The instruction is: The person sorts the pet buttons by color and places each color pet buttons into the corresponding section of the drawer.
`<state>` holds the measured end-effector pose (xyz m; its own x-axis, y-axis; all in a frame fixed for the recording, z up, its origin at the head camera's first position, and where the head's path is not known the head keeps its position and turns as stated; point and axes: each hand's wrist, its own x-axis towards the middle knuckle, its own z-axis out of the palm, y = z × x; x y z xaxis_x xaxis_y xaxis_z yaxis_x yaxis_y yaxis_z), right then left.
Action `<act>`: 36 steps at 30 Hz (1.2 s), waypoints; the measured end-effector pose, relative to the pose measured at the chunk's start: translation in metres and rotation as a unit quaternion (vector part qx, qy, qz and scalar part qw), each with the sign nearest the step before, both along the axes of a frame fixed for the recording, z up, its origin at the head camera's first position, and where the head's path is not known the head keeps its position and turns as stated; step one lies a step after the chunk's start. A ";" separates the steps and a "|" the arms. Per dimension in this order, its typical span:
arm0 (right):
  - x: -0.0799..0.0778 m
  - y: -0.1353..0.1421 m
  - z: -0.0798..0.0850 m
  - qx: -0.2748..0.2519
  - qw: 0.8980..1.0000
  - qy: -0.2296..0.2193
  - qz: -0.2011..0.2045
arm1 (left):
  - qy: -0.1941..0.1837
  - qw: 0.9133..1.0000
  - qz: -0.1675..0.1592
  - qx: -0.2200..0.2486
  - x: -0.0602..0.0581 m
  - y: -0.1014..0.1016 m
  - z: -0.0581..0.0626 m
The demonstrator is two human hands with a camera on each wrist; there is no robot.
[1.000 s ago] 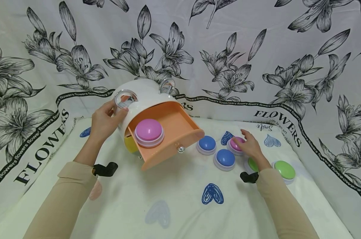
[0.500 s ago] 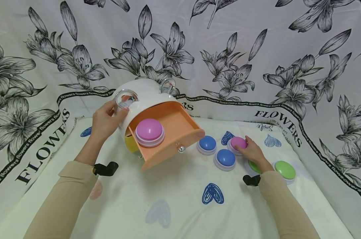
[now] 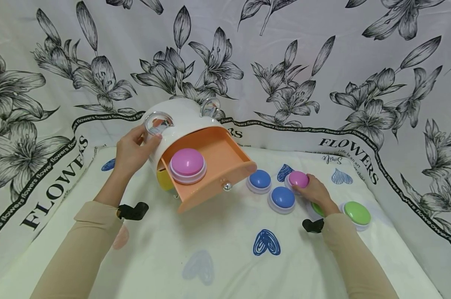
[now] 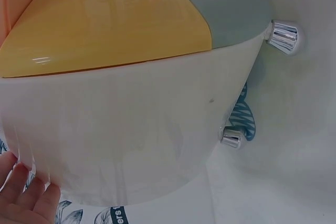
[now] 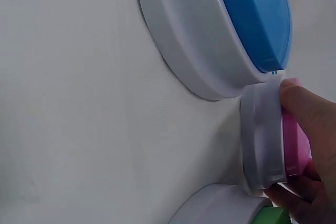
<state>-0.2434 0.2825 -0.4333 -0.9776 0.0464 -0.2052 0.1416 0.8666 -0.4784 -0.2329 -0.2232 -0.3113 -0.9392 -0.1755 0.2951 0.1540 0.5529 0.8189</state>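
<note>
My left hand [image 3: 133,149] holds the side of a white rounded drawer box [image 3: 184,112], thumb beside a clear ear-shaped piece [image 3: 159,122]. In the left wrist view its fingertips [image 4: 47,203] lie along the white shell. The orange drawer [image 3: 225,153] is pulled out, and a large pink push button [image 3: 187,162] with a pale base sits in its left part. At the right, my right hand [image 3: 316,193] grips another pink push button [image 3: 297,179]. The right wrist view shows the thumb and fingers on opposite sides of this button [image 5: 262,135].
Two blue buttons [image 3: 260,179] [image 3: 283,197] stand left of my right hand. One green button [image 3: 357,212] lies to its right, another [image 3: 316,208] partly under the hand. Below the orange drawer are a yellow drawer [image 4: 131,24] and a grey-blue drawer [image 4: 236,3].
My right hand has lowered onto the pink button, and its fingers have closed around the sides. The left hand and the drawer box look the same.
</note>
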 end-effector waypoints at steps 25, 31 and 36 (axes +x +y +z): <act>-0.003 0.000 0.013 -0.009 0.997 0.071 -0.002 | -0.002 1.000 -0.005 0.004 0.002 0.002 0.003; -0.005 -0.009 0.029 -0.012 0.995 0.099 0.013 | 0.006 1.000 -0.006 0.002 0.002 0.002 0.002; -0.007 -0.019 0.045 -0.013 0.992 0.121 0.023 | -0.001 1.000 -0.006 0.003 0.002 0.002 0.002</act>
<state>-0.2504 0.2634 -0.3884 -0.9994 -0.0026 0.0353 -0.0205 0.8566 -0.5157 -0.2308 -0.2216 -0.3093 -0.9417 -0.1661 0.2927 0.1595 0.5455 0.8228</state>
